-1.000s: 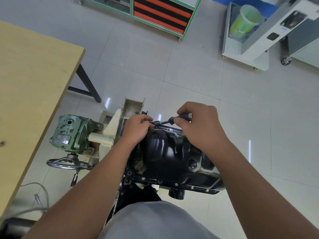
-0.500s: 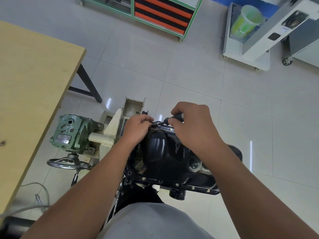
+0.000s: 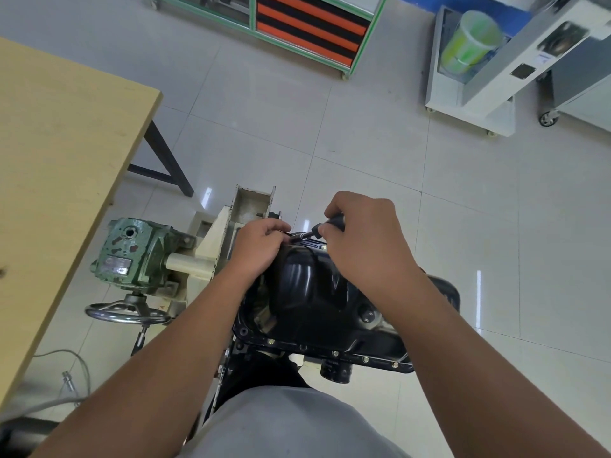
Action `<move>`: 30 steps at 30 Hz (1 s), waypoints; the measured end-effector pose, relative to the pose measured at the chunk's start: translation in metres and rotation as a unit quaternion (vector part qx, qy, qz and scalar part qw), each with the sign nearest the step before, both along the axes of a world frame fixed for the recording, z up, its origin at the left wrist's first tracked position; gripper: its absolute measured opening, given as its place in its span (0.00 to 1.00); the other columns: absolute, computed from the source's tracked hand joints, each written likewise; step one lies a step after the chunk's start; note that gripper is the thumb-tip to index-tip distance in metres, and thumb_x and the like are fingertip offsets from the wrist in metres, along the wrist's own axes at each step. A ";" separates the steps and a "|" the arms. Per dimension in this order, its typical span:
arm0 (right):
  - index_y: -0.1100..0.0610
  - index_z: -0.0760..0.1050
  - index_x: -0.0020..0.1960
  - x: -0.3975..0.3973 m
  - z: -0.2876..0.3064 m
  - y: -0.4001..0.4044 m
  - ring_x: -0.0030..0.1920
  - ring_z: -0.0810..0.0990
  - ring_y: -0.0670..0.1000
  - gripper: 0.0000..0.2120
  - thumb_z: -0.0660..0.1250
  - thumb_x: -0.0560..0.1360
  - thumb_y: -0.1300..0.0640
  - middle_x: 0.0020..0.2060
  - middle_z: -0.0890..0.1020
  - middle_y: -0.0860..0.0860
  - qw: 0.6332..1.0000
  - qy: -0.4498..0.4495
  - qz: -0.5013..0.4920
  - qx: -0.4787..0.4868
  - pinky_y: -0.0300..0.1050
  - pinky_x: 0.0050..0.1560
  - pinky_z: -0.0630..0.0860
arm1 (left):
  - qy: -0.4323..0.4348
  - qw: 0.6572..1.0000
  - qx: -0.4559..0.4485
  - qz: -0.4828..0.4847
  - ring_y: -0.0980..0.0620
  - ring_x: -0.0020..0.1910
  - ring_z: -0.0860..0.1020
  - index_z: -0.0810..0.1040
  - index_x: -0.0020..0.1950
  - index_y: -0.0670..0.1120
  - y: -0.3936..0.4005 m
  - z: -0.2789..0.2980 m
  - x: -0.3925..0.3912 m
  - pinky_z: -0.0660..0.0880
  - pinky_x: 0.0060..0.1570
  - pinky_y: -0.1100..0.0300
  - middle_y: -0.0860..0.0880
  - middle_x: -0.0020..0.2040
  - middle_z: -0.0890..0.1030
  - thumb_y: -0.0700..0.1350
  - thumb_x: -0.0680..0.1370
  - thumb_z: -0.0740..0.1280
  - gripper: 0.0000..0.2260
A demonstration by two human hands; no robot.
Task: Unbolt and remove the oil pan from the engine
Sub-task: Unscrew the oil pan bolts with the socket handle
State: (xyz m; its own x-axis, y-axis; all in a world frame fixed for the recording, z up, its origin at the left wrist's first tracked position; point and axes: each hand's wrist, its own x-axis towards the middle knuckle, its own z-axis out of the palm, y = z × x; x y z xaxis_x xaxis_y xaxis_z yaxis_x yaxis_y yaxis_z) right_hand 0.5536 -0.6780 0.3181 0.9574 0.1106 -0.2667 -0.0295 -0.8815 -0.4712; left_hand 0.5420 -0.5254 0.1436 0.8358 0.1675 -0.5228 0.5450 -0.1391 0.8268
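Note:
A glossy black oil pan (image 3: 307, 292) sits bottom-up on the engine, which is held in a stand. Several bolts (image 3: 335, 353) run along its near flange. My right hand (image 3: 360, 241) grips the dark handle of a driver tool (image 3: 325, 226) at the pan's far edge, and the tool's tip points left at the flange. My left hand (image 3: 259, 247) rests on the far left corner of the pan and pinches the tool's tip end with its fingertips. What lies under the fingertips is hidden.
A green gearbox (image 3: 132, 256) with a metal handwheel (image 3: 127, 313) sits left of the engine on the cream stand (image 3: 215, 246). A wooden table (image 3: 56, 180) fills the left side. Tiled floor, an orange-and-black cabinet (image 3: 310, 26) and white carts (image 3: 469, 84) lie beyond.
My right hand with the tool has shifted left along the pan's far edge, closer to my left hand. My left hand has stayed at the corner.

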 end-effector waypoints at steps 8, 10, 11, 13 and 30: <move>0.56 0.74 0.49 0.008 0.002 0.011 0.41 0.79 0.57 0.06 0.67 0.81 0.54 0.43 0.78 0.55 0.997 -0.011 0.017 -0.078 0.54 0.44 0.82 | -0.002 1.000 0.001 0.010 0.56 0.54 0.83 0.88 0.49 0.54 -0.001 -0.002 0.000 0.78 0.64 0.48 0.62 0.45 0.86 0.39 0.75 0.69 0.12; 0.56 0.74 0.49 0.007 0.002 0.011 0.41 0.79 0.57 0.05 0.66 0.81 0.54 0.43 0.78 0.54 0.996 -0.011 0.009 -0.083 0.53 0.44 0.81 | -0.003 1.000 0.000 0.010 0.56 0.54 0.83 0.88 0.49 0.54 -0.001 -0.002 -0.001 0.78 0.64 0.48 0.62 0.45 0.86 0.39 0.75 0.69 0.12; 0.56 0.74 0.48 0.007 0.002 0.010 0.41 0.79 0.56 0.05 0.65 0.80 0.54 0.42 0.78 0.54 0.997 -0.010 0.002 -0.082 0.52 0.43 0.81 | -0.003 1.000 0.001 0.011 0.56 0.55 0.83 0.88 0.49 0.55 0.000 -0.002 -0.001 0.78 0.64 0.48 0.61 0.45 0.86 0.40 0.75 0.69 0.12; 0.56 0.75 0.48 0.005 0.001 0.007 0.40 0.79 0.54 0.05 0.65 0.80 0.55 0.41 0.78 0.52 0.997 -0.006 -0.016 -0.077 0.51 0.41 0.81 | -0.004 1.000 0.004 0.014 0.56 0.55 0.83 0.88 0.49 0.55 0.000 -0.002 -0.001 0.78 0.64 0.48 0.60 0.46 0.86 0.40 0.75 0.69 0.12; 0.51 0.81 0.52 -0.005 0.005 -0.009 0.45 0.82 0.54 0.09 0.66 0.81 0.47 0.43 0.84 0.49 0.998 -0.007 0.008 -0.060 0.51 0.48 0.80 | -0.012 1.000 -0.006 -0.003 0.61 0.56 0.82 0.86 0.50 0.57 -0.001 -0.001 -0.003 0.76 0.67 0.50 0.62 0.45 0.87 0.39 0.78 0.63 0.15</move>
